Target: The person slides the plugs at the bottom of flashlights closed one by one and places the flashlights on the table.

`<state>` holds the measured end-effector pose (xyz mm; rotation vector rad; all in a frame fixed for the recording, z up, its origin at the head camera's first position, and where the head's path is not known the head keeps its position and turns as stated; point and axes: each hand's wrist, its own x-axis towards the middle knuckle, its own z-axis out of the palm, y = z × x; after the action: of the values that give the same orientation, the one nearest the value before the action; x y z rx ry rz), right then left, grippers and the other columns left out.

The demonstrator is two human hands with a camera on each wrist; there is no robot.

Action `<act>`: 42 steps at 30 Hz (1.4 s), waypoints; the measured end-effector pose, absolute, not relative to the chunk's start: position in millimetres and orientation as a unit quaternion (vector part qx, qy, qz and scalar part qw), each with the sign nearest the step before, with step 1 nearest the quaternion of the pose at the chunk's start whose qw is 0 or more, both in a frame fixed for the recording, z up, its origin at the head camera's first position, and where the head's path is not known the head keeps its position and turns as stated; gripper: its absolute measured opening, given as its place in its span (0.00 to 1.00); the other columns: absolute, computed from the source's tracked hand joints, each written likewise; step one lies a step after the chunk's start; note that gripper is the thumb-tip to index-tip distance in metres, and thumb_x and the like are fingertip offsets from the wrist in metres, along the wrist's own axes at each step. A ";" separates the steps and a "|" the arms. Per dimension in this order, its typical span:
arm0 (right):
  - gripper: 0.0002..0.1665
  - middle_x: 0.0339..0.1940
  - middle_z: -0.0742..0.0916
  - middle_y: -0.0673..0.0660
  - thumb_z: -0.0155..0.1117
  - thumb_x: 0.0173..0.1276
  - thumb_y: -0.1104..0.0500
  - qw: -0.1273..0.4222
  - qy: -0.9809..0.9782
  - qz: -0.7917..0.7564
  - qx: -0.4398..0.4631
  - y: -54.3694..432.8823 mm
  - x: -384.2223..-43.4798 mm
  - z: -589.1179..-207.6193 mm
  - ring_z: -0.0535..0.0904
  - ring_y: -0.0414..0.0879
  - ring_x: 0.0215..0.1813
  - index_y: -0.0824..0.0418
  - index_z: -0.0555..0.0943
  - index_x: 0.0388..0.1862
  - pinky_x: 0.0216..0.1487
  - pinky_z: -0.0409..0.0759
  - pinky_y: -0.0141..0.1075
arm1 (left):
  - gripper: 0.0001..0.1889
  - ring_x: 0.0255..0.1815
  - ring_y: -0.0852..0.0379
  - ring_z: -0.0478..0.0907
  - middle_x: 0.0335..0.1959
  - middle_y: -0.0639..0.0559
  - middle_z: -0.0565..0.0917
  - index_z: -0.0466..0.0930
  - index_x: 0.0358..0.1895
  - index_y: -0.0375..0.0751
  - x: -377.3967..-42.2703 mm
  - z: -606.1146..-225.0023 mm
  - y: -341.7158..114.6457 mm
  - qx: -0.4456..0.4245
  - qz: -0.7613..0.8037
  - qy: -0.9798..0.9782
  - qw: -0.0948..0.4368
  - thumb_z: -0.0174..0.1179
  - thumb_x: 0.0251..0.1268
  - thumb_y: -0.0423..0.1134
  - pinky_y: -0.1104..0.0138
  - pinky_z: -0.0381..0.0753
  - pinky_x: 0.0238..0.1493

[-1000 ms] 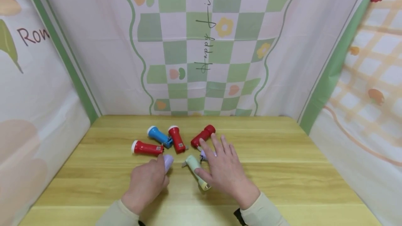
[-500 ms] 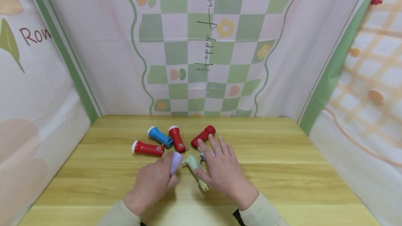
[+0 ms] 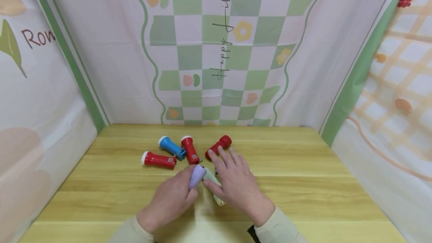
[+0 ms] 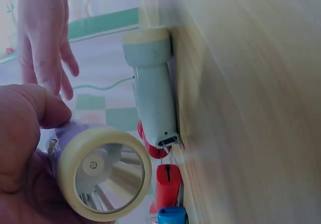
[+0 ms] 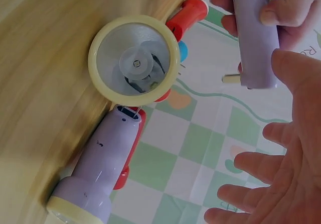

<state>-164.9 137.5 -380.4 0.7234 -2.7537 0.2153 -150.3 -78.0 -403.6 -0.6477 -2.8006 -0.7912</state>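
Observation:
My left hand (image 3: pixel 170 200) grips a purple flashlight (image 3: pixel 197 177). Its lens with the cream rim (image 4: pixel 65 176) faces the left wrist camera, and its tail end points toward my right hand. Fingers straight and spread, the right hand (image 3: pixel 237 186) hovers over the table, holding nothing. Its thumb (image 5: pixel 296 71) appears close to the held flashlight's tail; whether they touch I cannot tell. A light green flashlight (image 4: pixel 153 88) lies below, between the hands. Another purple flashlight (image 5: pixel 103 156) lies on the table, mostly hidden under the right hand in the head view.
Beyond the hands lie a red flashlight (image 3: pixel 158 160) at the left, a blue flashlight (image 3: pixel 172 147), a second red flashlight (image 3: pixel 190 150), and an all-red flashlight (image 3: pixel 219 146) close to the right fingertips. Printed cloth (image 3: pixel 189 59) hangs behind the wooden table (image 3: pixel 303 183).
My left hand has moved right with the purple flashlight, which now overlaps the green flashlight's tail in the head view. The right hand has shifted slightly left, its fingers still spread.

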 end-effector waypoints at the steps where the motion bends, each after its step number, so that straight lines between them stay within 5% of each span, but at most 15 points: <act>1: 0.47 0.81 0.69 0.63 0.56 0.75 0.30 0.143 -0.954 0.074 0.252 137.0 -164.9 -380.3 0.62 0.69 0.80 0.53 0.63 0.83 0.78 0.62 0.64 | 0.33 0.47 0.52 0.82 0.58 0.40 0.84 0.68 0.73 0.30 -150.0 -403.3 -77.1 -0.220 -0.272 -0.934 0.076 0.62 0.66 0.36 0.50 0.86 0.51; 14: 0.41 0.73 0.80 0.58 0.58 0.75 0.31 0.156 -0.944 0.084 0.278 134.1 -165.6 -380.4 0.69 0.67 0.77 0.51 0.70 0.79 0.77 0.66 0.61 | 0.28 0.38 0.59 0.74 0.45 0.50 0.80 0.68 0.70 0.31 -149.0 -402.0 -71.4 -0.254 -0.312 -0.914 0.061 0.57 0.67 0.34 0.62 0.81 0.42; 29: 0.32 0.67 0.85 0.58 0.58 0.78 0.36 0.135 -0.932 0.126 0.312 136.4 -163.5 -376.6 0.76 0.65 0.72 0.54 0.78 0.70 0.71 0.72 0.65 | 0.30 0.47 0.57 0.78 0.60 0.43 0.82 0.65 0.75 0.34 -151.2 -400.4 -72.9 -0.250 -0.365 -0.897 0.018 0.56 0.73 0.39 0.54 0.84 0.53; 36: 0.32 0.62 0.88 0.56 0.58 0.77 0.35 0.147 -0.924 0.141 0.324 135.6 -162.5 -374.6 0.80 0.58 0.68 0.53 0.78 0.68 0.69 0.74 0.64 | 0.29 0.42 0.60 0.79 0.50 0.49 0.85 0.70 0.71 0.39 -150.7 -399.4 -73.4 -0.252 -0.357 -0.898 0.045 0.58 0.78 0.54 0.61 0.83 0.44; 42: 0.32 0.61 0.88 0.56 0.61 0.76 0.36 0.153 -0.922 0.142 0.325 133.9 -160.8 -371.9 0.82 0.56 0.66 0.55 0.78 0.69 0.68 0.75 0.64 | 0.27 0.39 0.62 0.79 0.46 0.52 0.85 0.73 0.68 0.41 -149.5 -398.7 -74.1 -0.261 -0.340 -0.900 0.084 0.59 0.77 0.55 0.64 0.82 0.40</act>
<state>-160.8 133.9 -371.9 0.9315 -2.6460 0.4085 -149.5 -74.1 -398.7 -0.7793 -2.6837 -1.0135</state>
